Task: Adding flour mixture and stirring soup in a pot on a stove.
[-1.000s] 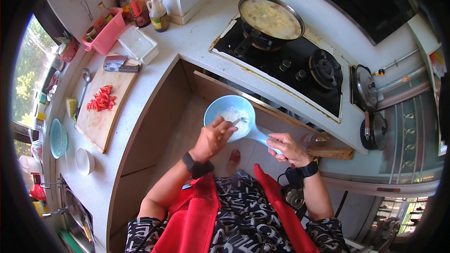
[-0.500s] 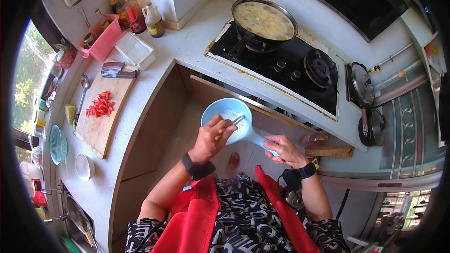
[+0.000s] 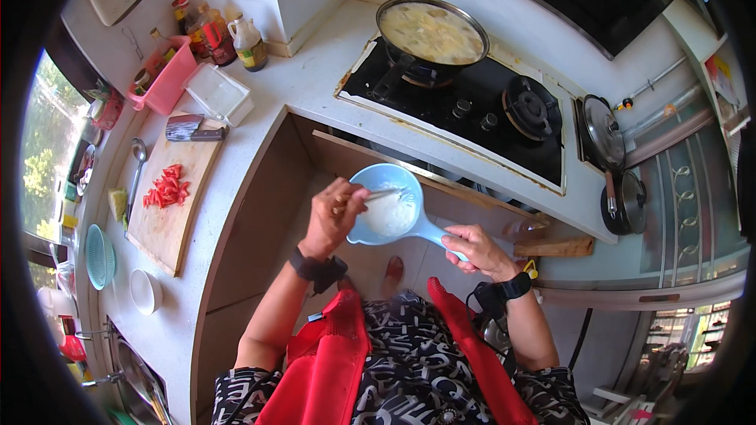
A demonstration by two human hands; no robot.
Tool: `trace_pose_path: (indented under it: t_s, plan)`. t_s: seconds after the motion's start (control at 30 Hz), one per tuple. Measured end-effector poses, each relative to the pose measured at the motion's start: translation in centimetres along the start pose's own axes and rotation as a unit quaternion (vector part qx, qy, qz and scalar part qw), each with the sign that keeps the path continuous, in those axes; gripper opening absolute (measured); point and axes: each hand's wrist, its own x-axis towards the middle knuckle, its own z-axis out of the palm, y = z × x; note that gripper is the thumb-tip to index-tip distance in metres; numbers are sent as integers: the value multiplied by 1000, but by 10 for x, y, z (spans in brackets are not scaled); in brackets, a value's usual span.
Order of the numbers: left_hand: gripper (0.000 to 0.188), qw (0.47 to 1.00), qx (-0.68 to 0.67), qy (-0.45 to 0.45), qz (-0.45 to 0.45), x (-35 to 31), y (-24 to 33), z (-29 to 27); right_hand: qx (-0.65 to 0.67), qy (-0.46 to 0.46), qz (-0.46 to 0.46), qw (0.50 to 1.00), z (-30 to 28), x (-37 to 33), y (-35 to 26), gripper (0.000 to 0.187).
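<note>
A light blue plastic water scoop (image 3: 423,227) is held in mid-air in front of me, over the floor. My right hand (image 3: 480,250) is closed round its handle. White, milky liquid (image 3: 390,219) covers its bottom. My left hand (image 3: 335,214) is above the scoop's left rim, fingers pinched on thin chopsticks (image 3: 383,194) that reach into the bowl; I see them as one pale line with their tips close to the liquid. Beyond the scoop, a pan (image 3: 432,30) of yellowish, bubbly soup with pieces in it sits on the far burner.
On the left counter lies a cutting board (image 3: 161,232) with chopped tomato (image 3: 166,187) and a cleaver (image 3: 194,128). Nearby are a ladle (image 3: 137,159), a white bowl (image 3: 146,292) and a green basket (image 3: 100,256). An open drawer (image 3: 354,159) juts out below the stove (image 3: 465,110).
My left hand has shifted left and slightly up, and the chopsticks now lie flatter across the scoop. The scoop has tipped a little, showing more white liquid. My right hand keeps its grip.
</note>
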Motion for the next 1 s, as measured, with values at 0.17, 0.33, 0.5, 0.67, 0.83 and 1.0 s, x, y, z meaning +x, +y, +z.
trace_pose_path:
  t_s: [0.17, 0.33, 0.5, 0.67, 0.83, 1.0]
  plan:
    - [27, 987, -50, -38, -146, 11, -22, -28, -11, -9, -18, 1000, -6, -1, -4, 23]
    - [35, 983, -72, -60, -160, 23, -13, -57, -53, -14, 12, 998, -22, -5, -18, 26]
    - [36, 970, 0, -126, -209, 23, -5, -73, -125, -38, -7, 991, -44, 1, -36, 29]
    - [29, 975, -94, -91, -178, 11, 15, -51, -139, -27, -6, 990, -46, 1, -41, 29]
    - [16, 990, 32, -110, 78, -10, 35, 1, -133, -15, -19, 991, -35, -1, -40, 31]
    - [7, 995, 72, -69, -14, -10, 20, -11, -168, 15, -47, 985, -33, 0, -25, 29]
